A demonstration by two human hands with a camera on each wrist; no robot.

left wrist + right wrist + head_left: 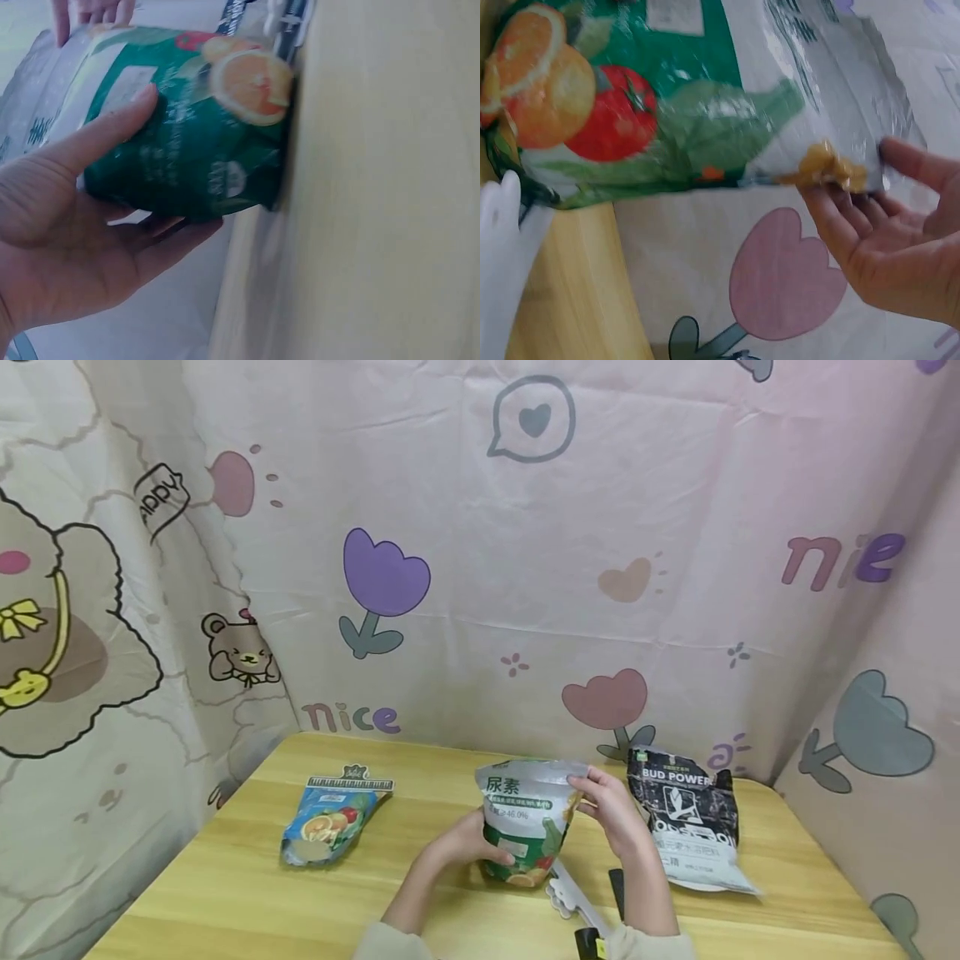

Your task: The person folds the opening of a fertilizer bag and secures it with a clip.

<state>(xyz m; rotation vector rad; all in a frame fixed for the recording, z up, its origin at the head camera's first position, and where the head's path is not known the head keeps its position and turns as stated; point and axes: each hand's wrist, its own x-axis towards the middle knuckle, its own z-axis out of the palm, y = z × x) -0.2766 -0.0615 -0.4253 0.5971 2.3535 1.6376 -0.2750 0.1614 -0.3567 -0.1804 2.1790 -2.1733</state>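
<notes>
The 2 hands are apart from each other, both on 1 green bag (531,827), upright between them. The left hand (467,839) clasps its lower side, thumb across the front; the right hand (609,803) pinches its top corner. Between the forearms lies a white clip (583,900). A blue bag (324,833) lies well left of the left hand, a black bag (684,822) just right of the right.

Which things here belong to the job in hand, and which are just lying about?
Part of the job:
green bag
left hand, holding its lower part
right hand, at its top edge

Apparently just lying about:
blue bag, with its clip
black-and-white bag
white strip
black pieces, partly hidden
</notes>
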